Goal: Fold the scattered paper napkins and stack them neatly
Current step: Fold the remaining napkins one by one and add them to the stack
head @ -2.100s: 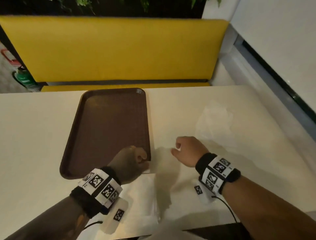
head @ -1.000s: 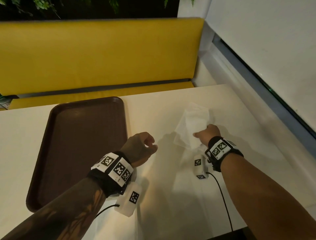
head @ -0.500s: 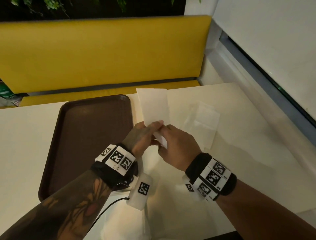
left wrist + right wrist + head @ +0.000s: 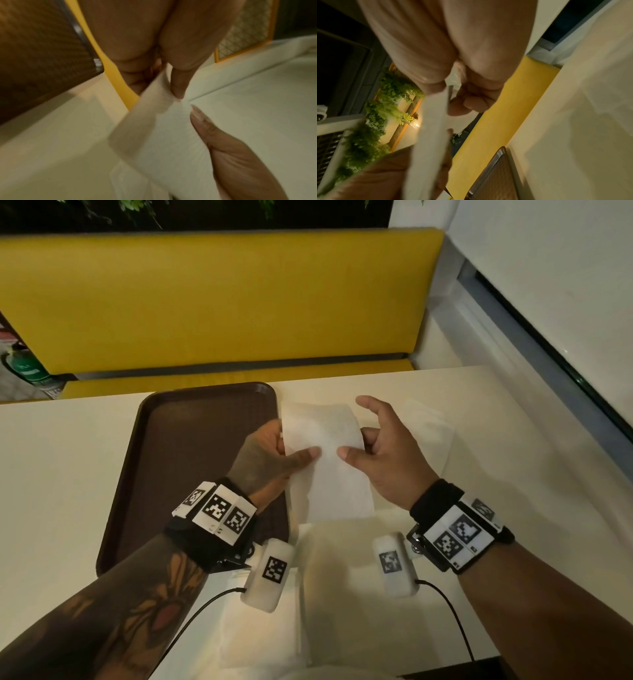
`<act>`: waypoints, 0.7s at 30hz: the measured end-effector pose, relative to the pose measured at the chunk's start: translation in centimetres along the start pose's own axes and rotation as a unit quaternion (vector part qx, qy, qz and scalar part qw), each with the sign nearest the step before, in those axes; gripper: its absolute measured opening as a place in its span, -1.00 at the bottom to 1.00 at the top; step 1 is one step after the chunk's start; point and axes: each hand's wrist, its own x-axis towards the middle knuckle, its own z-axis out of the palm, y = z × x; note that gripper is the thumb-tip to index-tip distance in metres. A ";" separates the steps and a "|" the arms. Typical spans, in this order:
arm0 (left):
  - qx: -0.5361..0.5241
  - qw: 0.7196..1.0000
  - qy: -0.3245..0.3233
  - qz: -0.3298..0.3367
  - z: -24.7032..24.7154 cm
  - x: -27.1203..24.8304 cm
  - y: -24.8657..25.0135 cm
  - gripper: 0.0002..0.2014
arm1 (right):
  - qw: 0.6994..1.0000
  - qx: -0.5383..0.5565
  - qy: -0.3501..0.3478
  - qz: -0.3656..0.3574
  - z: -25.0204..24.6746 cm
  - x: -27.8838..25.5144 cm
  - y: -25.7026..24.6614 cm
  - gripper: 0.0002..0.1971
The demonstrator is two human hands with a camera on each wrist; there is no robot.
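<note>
So the napkin (image 4: 325,463) is up off the tabletop (image 4: 513,508) right now, held in the air over the middle of it, just right of the tray (image 4: 191,446). Both hands are on it: the left hand (image 4: 270,453) pinches the left edge with thumb on the near face, and the right hand (image 4: 387,453) pinches the right edge the same way, though its index finger sticks out loose. The sheet hangs long and narrow, top end curling away, bottom end dangling toward the near edge.

What could go wrong, as I see it: this stuff is thin and floppy, so the free bottom half can swing or twist when they bring it over, and then the edges won't line up and you get a crooked fold. Both thumbs sit close together near the middle, so the corners aren't controlled at all. Pull the two hands apart too hard and it probably tears.

Another napkin (image 4: 428,433) lies flat toward the far right, right behind the right hand, and a wrist or elbow could drag it around. There's also more white paper (image 4: 260,635) at the near edge under the wrists, and the dangling cables (image 4: 445,604) could snag or shove that out of place. I can't tell from here if that near paper is already folded.
</note>
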 end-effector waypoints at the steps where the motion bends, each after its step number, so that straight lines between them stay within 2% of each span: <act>1: 0.012 0.999 0.026 0.015 0.0 0.1 0.1 -0.34 | 1.000 -0.004 -0.005 -0.014 0.0 0.1 0.0 -0.34; 4: 0.048 0.995 0.063 0.056 -0.2 0.3 0.4 -0.27 | 0.999 -0.026 -0.009 -0.039 0.0 0.4 0.2 -0.64; 5: 0.071 0.993 0.063 0.072 -0.2 0.1 0.4 -0.29 | 0.998 -0.041 -0.006 -0.040 0.1 0.4 0.2 -0.73; 7: 0.166 0.978 0.072 0.107 -0.3 -0.1 0.4 -0.48 | 0.997 -0.064 0.001 -0.041 0.2 0.5 0.2 -0.81; 10: 0.287 0.942 0.094 0.144 -0.2 -0.3 0.6 -0.76 | 0.995 -0.086 0.017 -0.049 0.2 0.5 0.0 -0.86; 15: 0.360 0.905 0.100 0.206 -0.2 -0.3 0.7 -0.77 | 0.989 -0.123 0.042 -0.068 0.1 0.3 -0.3 -0.96; 19: 0.432 0.863 0.118 0.233 -0.4 0.1 0.5 -0.88 | 0.980 -0.174 0.053 -0.080 -0.2 0.1 -0.3 -0.88; 21: 0.430 0.870 0.105 0.219 -0.7 0.2 0.8 -0.89 | 0.975 -0.202 0.042 -0.080 -0.4 0.2 -0.6 -0.89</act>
